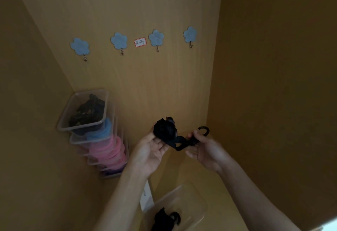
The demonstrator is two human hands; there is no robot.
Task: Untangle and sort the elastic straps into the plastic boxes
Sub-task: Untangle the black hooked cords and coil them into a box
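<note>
I am looking into a dim cabinet of pale wood-grain panels (145,84), with a shelf (218,185) of the same smooth board below. Four matte blue flower-shaped hooks (118,40) run across the back panel, each with a small metal hook beneath. A red-bordered label (140,42) sits between the second and third; I cannot read its writing.

In the left corner is a stack of clear plastic boxes (83,127). The top one holds tangled black straps (87,112). Those under it show blue bands (104,130), then pink bands (109,150), and something purple at the bottom that I cannot make out.

My two hands are held apart above the shelf, joined by a black elastic strap (165,130). The left hand (151,150), palm up, holds its wadded bundle between thumb and fingers. The right hand (204,150) pinches the shank of its curved black hook (205,130). The stretch between them hangs twisted.

Nearest me, a clear rounded box (191,199) holds more black straps (164,218), cut off by the frame's lower edge. A white card (146,194) lies half hidden behind my left forearm.
</note>
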